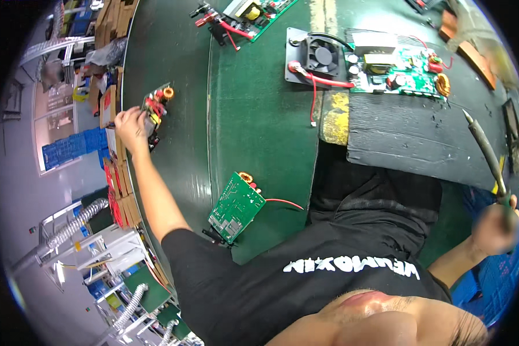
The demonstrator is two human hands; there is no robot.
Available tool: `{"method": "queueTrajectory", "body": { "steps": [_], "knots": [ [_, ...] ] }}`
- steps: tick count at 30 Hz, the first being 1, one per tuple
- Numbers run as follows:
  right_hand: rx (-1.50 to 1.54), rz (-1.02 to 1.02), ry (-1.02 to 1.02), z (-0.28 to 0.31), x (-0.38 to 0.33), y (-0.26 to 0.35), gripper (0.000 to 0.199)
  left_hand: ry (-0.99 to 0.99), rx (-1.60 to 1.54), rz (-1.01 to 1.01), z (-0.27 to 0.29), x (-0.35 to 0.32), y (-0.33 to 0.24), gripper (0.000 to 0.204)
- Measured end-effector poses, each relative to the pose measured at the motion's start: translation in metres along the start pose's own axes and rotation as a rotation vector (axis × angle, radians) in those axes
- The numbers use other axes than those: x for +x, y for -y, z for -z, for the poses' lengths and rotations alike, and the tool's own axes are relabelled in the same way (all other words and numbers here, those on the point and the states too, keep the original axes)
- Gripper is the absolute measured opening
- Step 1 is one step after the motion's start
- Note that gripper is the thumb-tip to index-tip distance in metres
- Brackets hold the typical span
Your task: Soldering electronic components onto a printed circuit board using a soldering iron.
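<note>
In the head view, my left hand [132, 128] reaches far out to the left edge of the green, smooth-topped bench [262, 115]. Its fingers bend together against a small populated circuit board [157, 108] with red parts and an orange-copper ring coil [168, 93]; I cannot tell whether they pinch it or merely touch it. My right hand [491, 232], blurred, is at the far right with its fingers closed around the handle of a slim soldering iron [486, 149], whose dull grey shaft tapers to a point aimed up and away from me.

Between my left arm and my body, a rectangular green board [238, 207] lies tilted, its flat printed face showing, with a thin red wire [284, 202] trailing off one side. In front of me, a ribbed black sheet [409, 127] with a ragged surface carries a larger green board [409, 69] with pale metal blocks; beside it, a square black plastic fan [321, 53] sits on a dark flat plate [297, 72]. Another assembly [262, 14] rests at the top edge. Chunky white lettering [352, 265] crosses my black cloth shirt [328, 239].
</note>
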State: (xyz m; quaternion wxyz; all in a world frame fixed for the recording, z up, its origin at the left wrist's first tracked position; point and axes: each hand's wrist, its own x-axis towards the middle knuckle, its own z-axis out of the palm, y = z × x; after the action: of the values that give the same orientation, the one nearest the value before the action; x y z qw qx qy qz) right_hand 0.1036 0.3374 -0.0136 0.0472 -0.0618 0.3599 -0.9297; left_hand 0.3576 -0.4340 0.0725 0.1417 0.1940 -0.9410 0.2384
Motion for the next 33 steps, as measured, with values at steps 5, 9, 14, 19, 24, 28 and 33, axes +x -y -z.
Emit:
{"method": "queueTrajectory", "body": {
  "steps": [5,9,14,19,24,28,33],
  "knots": [
    [-0.033,0.026,0.020,0.014,-0.001,0.004,0.018,0.069,-0.153,-0.201,0.089,0.000,-0.043,0.020],
    [-0.055,0.070,-0.047,0.017,-0.002,0.001,0.018,0.238,-0.279,-0.437,0.127,0.020,-0.111,0.022],
    [0.008,0.037,0.061,0.022,-0.011,0.006,0.017,0.398,-0.498,-0.631,0.109,0.054,-0.199,0.017],
    [0.009,0.088,-0.135,0.038,-0.030,0.017,0.018,0.449,-0.286,-0.847,0.090,0.095,-0.242,0.017],
    [0.038,0.109,-0.148,0.056,-0.034,0.022,0.018,0.510,-0.220,-0.457,0.106,0.134,-0.260,0.019],
    [0.030,0.095,-0.159,0.065,-0.021,0.019,0.021,0.150,-0.500,-0.509,0.118,0.149,-0.325,0.032],
    [0.073,0.104,-0.070,0.059,-0.007,0.017,0.022,0.223,-0.600,-0.734,0.116,0.145,-0.442,0.083]
  ]
}}
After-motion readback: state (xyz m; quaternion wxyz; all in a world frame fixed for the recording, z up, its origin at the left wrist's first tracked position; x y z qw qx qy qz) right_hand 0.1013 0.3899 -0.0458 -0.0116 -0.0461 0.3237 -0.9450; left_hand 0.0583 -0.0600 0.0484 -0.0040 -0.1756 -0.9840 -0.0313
